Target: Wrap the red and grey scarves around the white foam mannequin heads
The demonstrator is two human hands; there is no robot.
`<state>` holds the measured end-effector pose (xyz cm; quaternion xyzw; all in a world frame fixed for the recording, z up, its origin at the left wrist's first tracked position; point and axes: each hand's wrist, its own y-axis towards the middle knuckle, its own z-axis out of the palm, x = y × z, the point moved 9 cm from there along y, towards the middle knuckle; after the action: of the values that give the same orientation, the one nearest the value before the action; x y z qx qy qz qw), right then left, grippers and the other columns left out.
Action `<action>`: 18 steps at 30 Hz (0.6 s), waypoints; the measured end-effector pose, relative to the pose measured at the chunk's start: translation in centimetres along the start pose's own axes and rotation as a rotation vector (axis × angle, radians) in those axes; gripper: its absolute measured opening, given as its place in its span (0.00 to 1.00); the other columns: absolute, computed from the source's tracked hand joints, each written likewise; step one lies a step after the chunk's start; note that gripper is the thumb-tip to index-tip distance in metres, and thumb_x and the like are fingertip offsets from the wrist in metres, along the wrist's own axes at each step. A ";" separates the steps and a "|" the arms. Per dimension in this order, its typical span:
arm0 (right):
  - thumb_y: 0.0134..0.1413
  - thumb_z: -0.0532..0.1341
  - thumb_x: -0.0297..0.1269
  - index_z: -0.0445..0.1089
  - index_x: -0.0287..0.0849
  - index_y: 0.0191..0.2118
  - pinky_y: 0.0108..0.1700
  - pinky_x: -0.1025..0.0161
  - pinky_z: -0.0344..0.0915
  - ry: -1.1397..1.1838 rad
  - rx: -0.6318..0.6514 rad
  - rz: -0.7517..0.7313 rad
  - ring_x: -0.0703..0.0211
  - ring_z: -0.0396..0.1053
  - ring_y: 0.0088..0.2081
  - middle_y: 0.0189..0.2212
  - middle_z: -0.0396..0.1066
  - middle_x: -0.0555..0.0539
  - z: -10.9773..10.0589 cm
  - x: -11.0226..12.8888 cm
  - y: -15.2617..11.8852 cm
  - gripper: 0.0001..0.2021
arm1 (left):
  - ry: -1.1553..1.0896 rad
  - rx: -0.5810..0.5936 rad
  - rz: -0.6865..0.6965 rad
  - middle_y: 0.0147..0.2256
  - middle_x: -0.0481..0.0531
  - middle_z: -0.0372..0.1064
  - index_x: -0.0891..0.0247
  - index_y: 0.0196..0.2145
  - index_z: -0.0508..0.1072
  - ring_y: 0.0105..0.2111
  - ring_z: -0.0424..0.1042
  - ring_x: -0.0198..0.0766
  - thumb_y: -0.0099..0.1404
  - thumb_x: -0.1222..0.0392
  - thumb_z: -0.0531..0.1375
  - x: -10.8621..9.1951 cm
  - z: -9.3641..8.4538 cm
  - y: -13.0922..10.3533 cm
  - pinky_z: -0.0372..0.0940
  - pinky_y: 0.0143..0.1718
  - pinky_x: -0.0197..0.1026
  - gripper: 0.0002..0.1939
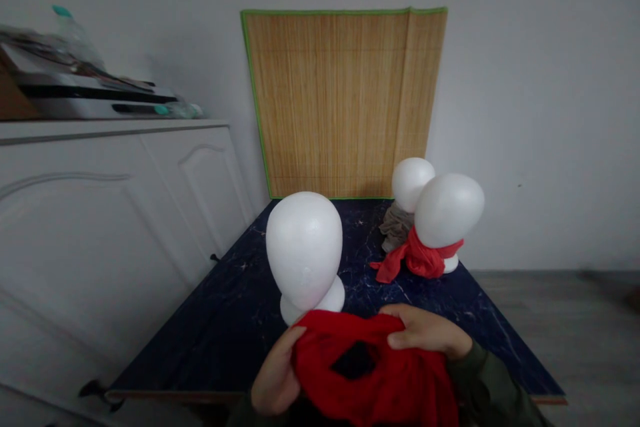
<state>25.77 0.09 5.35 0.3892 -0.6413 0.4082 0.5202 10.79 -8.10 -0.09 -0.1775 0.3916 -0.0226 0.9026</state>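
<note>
Red cloth gathered into a ring about a dark central gap, held at the middle of the near edge of a dark blue, marble-patterned table; its lower folds run out of view. The left hand is closed on the ring's left side, thumb on top; the right hand pinches its upper right rim between thumb and curled fingers. A dark green sleeve covers the right forearm. Just beyond the cloth, a bare white head form stands on its round base; whether cloth and base touch cannot be told. Toward the table's right edge, a second head form wears a knotted red scarf about its neck. Behind it, near the far right corner, a third head form has grey-brown fabric at its neck. A green-bordered slatted mat rises at the far edge; a white cabinet flanks the left edge.
</note>
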 end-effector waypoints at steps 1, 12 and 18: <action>0.36 0.66 0.45 0.62 0.37 0.51 0.48 0.56 0.59 -0.151 -0.016 -0.013 0.50 0.65 0.44 0.45 0.67 0.41 -0.3 0.5 -0.1 0.33 | 0.024 -0.022 -0.013 0.39 0.55 0.73 0.65 0.37 0.72 0.46 0.68 0.48 0.54 0.56 0.57 -0.1 -0.2 -0.2 0.58 0.52 0.50 0.14; 0.37 0.66 0.35 0.72 0.35 0.27 0.30 0.71 0.63 -0.103 0.317 0.014 0.67 0.64 0.23 0.23 0.71 0.53 -0.5 -0.9 -0.2 0.09 | 0.272 0.156 0.039 0.48 0.58 0.66 0.59 0.47 0.68 0.48 0.65 0.51 0.49 0.53 0.62 -1.3 1.0 -3.9 0.61 0.48 0.52 0.26; 0.47 0.56 0.41 0.65 0.40 0.21 0.25 0.67 0.63 0.388 -0.494 -0.055 0.65 0.62 0.17 0.15 0.66 0.52 -12.1 0.3 4.2 0.11 | 0.697 -0.132 0.183 0.40 0.60 0.71 0.64 0.37 0.72 0.39 0.70 0.47 0.51 0.49 0.60 -6.2 -6.5 -1.8 0.64 0.41 0.49 0.18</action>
<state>26.08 12.82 6.66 0.1831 -0.5992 0.2923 0.7225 2.01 -10.64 0.73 -0.1811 0.6905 0.0243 0.6999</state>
